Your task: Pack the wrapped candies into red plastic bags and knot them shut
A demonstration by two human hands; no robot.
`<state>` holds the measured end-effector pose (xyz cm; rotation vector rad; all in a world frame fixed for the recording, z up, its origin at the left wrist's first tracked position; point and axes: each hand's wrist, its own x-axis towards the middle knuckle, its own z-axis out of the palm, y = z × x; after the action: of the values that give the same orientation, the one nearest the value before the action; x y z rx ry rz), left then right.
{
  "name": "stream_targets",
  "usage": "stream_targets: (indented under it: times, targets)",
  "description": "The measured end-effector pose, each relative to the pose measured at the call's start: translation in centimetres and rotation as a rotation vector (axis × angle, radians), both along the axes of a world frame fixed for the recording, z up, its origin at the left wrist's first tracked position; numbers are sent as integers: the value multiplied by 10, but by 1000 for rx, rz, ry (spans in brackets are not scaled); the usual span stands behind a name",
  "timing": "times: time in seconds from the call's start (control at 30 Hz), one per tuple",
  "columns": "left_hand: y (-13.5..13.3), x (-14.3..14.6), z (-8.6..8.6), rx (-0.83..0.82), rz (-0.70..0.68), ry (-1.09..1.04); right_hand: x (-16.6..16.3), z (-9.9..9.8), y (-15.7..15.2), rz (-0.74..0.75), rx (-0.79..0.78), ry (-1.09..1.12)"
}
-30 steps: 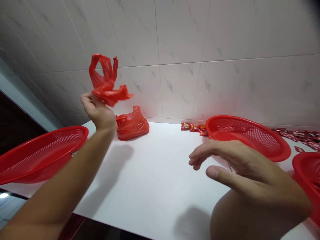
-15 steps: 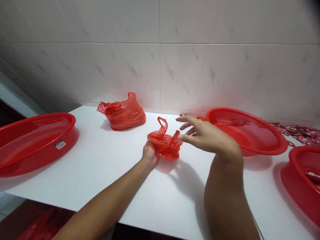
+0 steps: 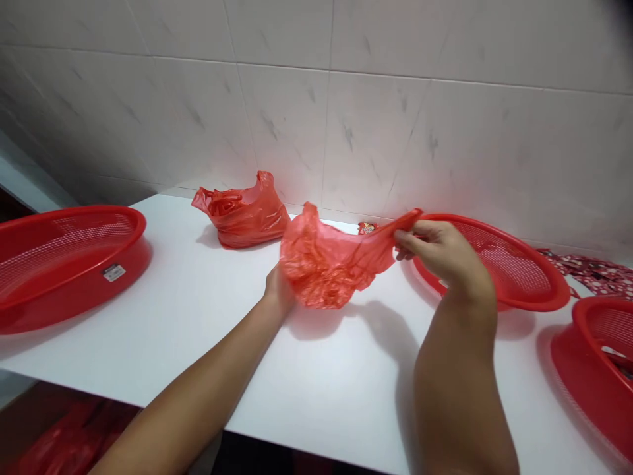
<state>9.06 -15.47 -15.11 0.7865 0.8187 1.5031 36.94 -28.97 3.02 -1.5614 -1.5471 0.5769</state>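
A thin red plastic bag (image 3: 329, 264) is stretched out between my two hands above the white table. My right hand (image 3: 438, 251) pinches one of its handles and pulls it out to the right. At the bag's lower left side, my left hand (image 3: 281, 285) grips it, with the fingers largely behind the plastic. Crumpled folds fill the bag's lower part; no contents can be made out. Behind and to the left, a second red plastic bag (image 3: 250, 218) stands bulging against the tiled wall, its handles loose on top.
Red plastic baskets stand on the white table (image 3: 198, 330): one at the left (image 3: 136, 254), one behind my right hand (image 3: 537, 290), another at the right edge (image 3: 568, 349). Small red packets (image 3: 601, 272) lie along the wall at the right. Red plastic (image 3: 74, 435) shows below the table.
My right hand, fingers apart and beside the bag before, has closed on its handle and moved right. The crumpled bag has been spread wider. The view has shifted slightly.
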Motion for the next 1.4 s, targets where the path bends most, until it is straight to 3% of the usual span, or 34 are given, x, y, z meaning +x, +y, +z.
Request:
stream_targets:
  times: [0.1, 0.2, 0.3, 0.4, 0.47, 0.63, 0.8, 0.9, 1.03, 1.13, 1.23, 1.3, 1.4]
  targets:
    - [6, -2, 5, -85, 137, 82, 9, 0, -8, -45, 59, 57]
    - [-7, -2, 19, -21, 289, 160, 4, 2, -8, 9, 52, 33]
    - [-32, 2, 35, 376, 387, 405, -11, 3, -4, 67, -5, -8]
    - [-54, 9, 40, 881, 298, 833, -28, 5, 0, 169, -99, -58]
    - [-59, 12, 37, 985, 224, 1041, -36, 6, 1, 240, -131, -98]
    - [-52, 7, 32, 892, 182, 1267, -40, 13, -6, 139, -87, -144]
    - [-61, 2, 38, 880, -153, 1267, -30, 16, -15, 67, 3, -77]
    - [-66, 4, 37, 903, -235, 1262, -26, 17, -19, 54, 25, -91]
    - [-60, 3, 31, 811, -115, 1282, -25, 19, -21, 99, 6, -118]
    - [-54, 0, 32, 781, 101, 1281, -23, 18, -20, 187, -19, -130]
    - [-54, -2, 36, 801, 268, 1288, -21, 16, -19, 157, -78, -203]
    - [-56, -2, 38, 814, 285, 1303, -20, 17, -22, 82, -80, -266]
    - [-62, 0, 38, 806, 236, 1325, -28, 25, -38, 61, 70, -229]
